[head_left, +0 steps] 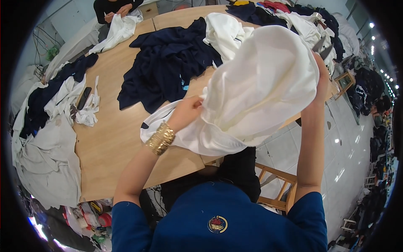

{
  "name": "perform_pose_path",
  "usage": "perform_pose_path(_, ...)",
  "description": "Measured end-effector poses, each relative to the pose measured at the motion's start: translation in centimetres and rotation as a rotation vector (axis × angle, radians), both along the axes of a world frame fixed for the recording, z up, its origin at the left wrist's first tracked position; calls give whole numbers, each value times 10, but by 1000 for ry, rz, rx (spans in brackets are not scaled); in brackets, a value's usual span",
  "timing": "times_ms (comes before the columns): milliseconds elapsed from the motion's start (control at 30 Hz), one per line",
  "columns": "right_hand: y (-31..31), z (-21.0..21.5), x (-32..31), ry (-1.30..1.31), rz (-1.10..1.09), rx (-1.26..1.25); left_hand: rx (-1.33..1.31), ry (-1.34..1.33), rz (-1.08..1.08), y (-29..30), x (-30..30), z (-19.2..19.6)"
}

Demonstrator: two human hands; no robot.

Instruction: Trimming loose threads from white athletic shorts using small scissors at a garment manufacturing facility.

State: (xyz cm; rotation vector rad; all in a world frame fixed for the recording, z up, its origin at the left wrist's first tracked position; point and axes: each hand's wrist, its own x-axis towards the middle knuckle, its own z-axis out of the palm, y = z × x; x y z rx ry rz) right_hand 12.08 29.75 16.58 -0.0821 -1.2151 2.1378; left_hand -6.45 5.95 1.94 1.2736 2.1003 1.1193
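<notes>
A white garment [264,84] hangs lifted and spread in front of me, its lower part trailing onto the wooden table. My left hand [191,111], with a wide gold cuff [160,138] at the wrist, pinches the garment's seam at its left side. Raised at the garment's far right edge is my right hand [321,67], mostly hidden behind the cloth. Pointed metal blades of what look like thread snips [325,51] stick out from it; its fingers do not show.
A dark navy garment heap [168,63] lies mid-table [113,143], beside more white cloth [224,35]. A black phone [84,97] rests among scraps at left. Across the table, another person's hands [119,12] hold white cloth. A wooden stool [277,185] stands at my right.
</notes>
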Motion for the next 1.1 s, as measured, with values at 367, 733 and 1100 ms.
perform_pose_path(367,28,-90,8,-1005,-804,1394,-110,-723,-60,-30,67,-24)
perform_pose_path(733,-15,-176,-34,-701,34,1515,-110,-1130,-354,-18,142,-36)
perform_pose_path(1100,-90,2,-61,-465,-101,1284,696,-742,125,3,65,58)
